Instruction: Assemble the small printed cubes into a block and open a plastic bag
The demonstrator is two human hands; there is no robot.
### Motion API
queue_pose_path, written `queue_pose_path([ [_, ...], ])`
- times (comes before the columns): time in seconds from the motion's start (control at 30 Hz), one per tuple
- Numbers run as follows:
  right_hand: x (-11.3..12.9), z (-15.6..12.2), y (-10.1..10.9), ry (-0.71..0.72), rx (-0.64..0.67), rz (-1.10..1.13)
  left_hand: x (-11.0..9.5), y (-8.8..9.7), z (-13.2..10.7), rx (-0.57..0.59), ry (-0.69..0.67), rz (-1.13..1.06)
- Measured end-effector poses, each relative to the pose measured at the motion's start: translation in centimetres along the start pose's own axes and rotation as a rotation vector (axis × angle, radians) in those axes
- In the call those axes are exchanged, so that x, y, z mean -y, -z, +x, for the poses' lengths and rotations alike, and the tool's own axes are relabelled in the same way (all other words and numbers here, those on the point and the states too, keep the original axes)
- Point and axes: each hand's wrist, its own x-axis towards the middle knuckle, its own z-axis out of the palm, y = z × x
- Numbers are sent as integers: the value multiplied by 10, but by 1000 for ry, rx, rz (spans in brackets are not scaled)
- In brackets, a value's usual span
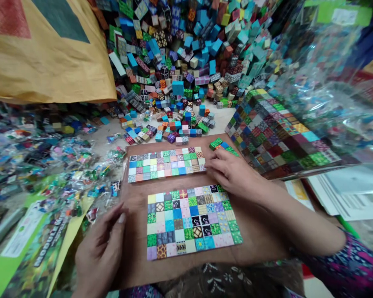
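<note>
My right hand [236, 171] reaches over the brown board [136, 231], its fingers bent and drawn together. Its fingertips meet the right end of the upper block of small patterned cubes [168, 163]; whether a cube is between them is hidden. Below lies a larger, squarish flat block of patterned cubes [192, 219], with tight rows and a slightly uneven right edge. A short strip of green, orange and blue cubes [217, 143] lies just beyond my right hand. My left hand [101, 248] hovers at the board's left edge, thumb against curled fingers, with nothing visible in it.
Behind the board rises a big heap of loose cubes [174, 54]. A large cube-patterned slab [273, 132] leans at the right, near papers [338, 198] and clear plastic bags [323, 82]. Small wrapped pieces [49, 153] and a green-edged printed package [34, 252] lie left.
</note>
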Motion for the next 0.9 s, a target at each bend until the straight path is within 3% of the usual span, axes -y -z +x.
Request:
queue_pose_path([
  [0.17, 5, 4, -7, 5, 23, -95, 6, -6, -9, -10, 77, -5],
  [0.4, 17, 16, -5, 6, 34, -156, 8, -12, -7, 15, -133, 96],
  [0.9, 33, 33, -13, 58, 68, -189, 6, -12, -8, 35, -200, 86],
])
